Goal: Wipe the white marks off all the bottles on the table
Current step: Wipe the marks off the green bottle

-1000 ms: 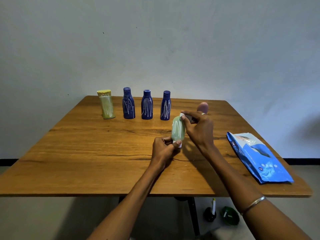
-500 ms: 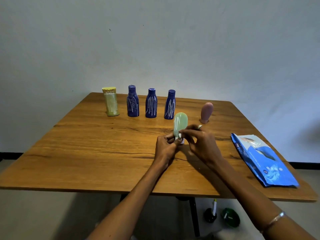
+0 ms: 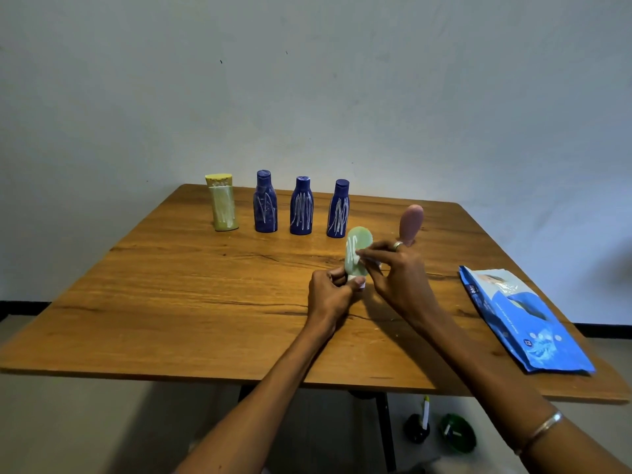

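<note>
The pale green bottle [image 3: 357,254] is gripped at its lower end, by the white cap, in the curled fingers of the left hand [image 3: 329,295], and is held upright just above the middle of the wooden counter [image 3: 191,302]. The right hand [image 3: 398,275], on which a ring is worn, is set against the front of the bottle, with its thumb and fingers pinched together on a small white wipe [image 3: 371,263] that is pressed to the bottle's face. White marks are seen on the upper left part of that face.

Just beyond the right hand, a pink bottle [image 3: 410,222] is stood on the counter, with no marks to be made out on it. Farther left, along the far side of the counter, three dark blue bottles are lined up: the right one [image 3: 338,209], the middle one [image 3: 301,206] and the left one [image 3: 265,202], each scribbled with white lines. At the far left end of the row a yellow-green bottle [image 3: 222,203] is stood, also streaked with white. Near the right edge of the counter, well apart from the hands, a blue pack of wipes [image 3: 523,323] is laid flat.
</note>
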`<state>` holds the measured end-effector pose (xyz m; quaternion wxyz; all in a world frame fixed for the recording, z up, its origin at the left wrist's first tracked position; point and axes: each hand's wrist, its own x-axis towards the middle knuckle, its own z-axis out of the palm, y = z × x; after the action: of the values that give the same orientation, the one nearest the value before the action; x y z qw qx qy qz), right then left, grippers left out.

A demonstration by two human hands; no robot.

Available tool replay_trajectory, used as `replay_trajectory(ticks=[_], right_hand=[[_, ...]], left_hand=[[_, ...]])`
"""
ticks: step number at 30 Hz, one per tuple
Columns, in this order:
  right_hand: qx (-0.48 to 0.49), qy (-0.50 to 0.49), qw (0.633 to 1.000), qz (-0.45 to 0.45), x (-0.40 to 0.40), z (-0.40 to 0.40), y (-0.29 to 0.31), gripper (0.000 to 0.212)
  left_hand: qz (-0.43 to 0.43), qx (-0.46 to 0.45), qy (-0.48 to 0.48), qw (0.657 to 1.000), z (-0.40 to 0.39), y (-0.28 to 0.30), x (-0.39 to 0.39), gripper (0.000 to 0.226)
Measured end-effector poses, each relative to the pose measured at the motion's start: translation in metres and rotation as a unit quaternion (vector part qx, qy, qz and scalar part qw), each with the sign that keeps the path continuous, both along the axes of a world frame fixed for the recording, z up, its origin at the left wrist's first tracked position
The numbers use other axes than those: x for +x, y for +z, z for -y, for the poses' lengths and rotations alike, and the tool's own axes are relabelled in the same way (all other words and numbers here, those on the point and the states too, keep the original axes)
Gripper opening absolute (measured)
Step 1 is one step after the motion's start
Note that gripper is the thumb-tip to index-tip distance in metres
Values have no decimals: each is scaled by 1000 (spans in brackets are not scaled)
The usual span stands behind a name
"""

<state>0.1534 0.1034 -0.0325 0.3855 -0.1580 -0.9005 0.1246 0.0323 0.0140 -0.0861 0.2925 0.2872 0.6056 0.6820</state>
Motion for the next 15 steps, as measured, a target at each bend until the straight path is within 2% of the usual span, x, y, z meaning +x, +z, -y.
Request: replay_trajectory(ticks=[7, 12, 15], right_hand=[[22, 29, 997, 65, 12, -7, -2, 33], [17, -26, 998, -56, -6, -19, 27, 26], [-4, -46, 997, -68, -14, -15, 28, 27]], left_hand=[[-51, -11, -1, 999, -1, -2, 1, 39], [-60, -8, 9, 998, 1, 4, 7, 37], [-69, -19, 22, 997, 1, 3, 5, 39]])
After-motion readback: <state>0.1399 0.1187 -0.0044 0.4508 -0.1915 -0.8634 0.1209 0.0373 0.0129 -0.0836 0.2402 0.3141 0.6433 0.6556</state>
